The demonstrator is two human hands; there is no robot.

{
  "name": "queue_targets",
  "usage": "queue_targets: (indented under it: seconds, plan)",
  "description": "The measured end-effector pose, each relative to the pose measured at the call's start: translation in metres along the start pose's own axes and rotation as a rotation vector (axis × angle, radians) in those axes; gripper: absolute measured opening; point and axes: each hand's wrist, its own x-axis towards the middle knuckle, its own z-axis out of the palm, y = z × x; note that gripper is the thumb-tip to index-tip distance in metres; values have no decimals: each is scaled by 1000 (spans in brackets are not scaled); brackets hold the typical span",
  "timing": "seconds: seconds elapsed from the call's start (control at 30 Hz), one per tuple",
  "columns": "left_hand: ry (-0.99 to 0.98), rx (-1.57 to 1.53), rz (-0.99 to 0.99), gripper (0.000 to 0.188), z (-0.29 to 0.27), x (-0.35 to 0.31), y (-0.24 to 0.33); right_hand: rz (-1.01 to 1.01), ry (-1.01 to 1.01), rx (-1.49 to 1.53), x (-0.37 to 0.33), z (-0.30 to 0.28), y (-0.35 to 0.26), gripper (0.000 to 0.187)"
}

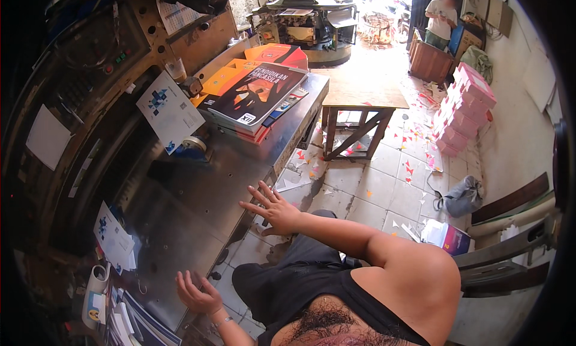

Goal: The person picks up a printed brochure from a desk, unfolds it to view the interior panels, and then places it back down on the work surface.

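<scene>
Right hand (277, 214) spread wide, nothing in it, out over the near edge of the metal table (186, 208); whether it touches, I can't tell. Left hand (201, 295) lower and closer to the body, fingers loosely curled, thumb standing apart, also bare; contact with the table unclear too. Stack of books (255, 97) sits well past the right fingertips, farther along the table, dark cover on top. Pile of booklets (137, 318) lies near the left hand, on its left, with printed sheets (114, 244) ahead of them. Step in hand, as I judge it: placing two free hands at the table. To do it well, I'd square both palms to the edge before any grip. Any hold on the books should come low and from both sides; smooth covers may slide. Near the booklets I'd go slowly: a brushing wrist could fan them.
</scene>
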Motion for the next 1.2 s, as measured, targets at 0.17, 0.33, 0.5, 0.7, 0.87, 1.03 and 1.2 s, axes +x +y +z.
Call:
queue_targets:
  seconds: [0.17,0.33,0.5,0.7,0.87,1.03,1.2]
  plan:
    - [-7,-2,1,44,0,-1,-2,17,-23,-39,1,-5,-4,125]
    - [-35,-19,-15,41,2,-3,-3,-5,3,0,1,-1,1,127]
    - [-19,5,-10,42,4,-3,-3,-8,0,-3,1,0,1,127]
    - [-12,-5,-18,42,3,-4,-2,2,-6,-17,0,-3,-2,125]
    - [11,8,-8,41,3,-2,-1,17,-20,-30,0,-4,-4,124]
    - [6,16,-10,42,3,-2,0,27,-34,-31,0,-6,-4,124]
    - [6,19,-10,41,3,-2,-1,32,-40,-28,1,-8,-6,125]
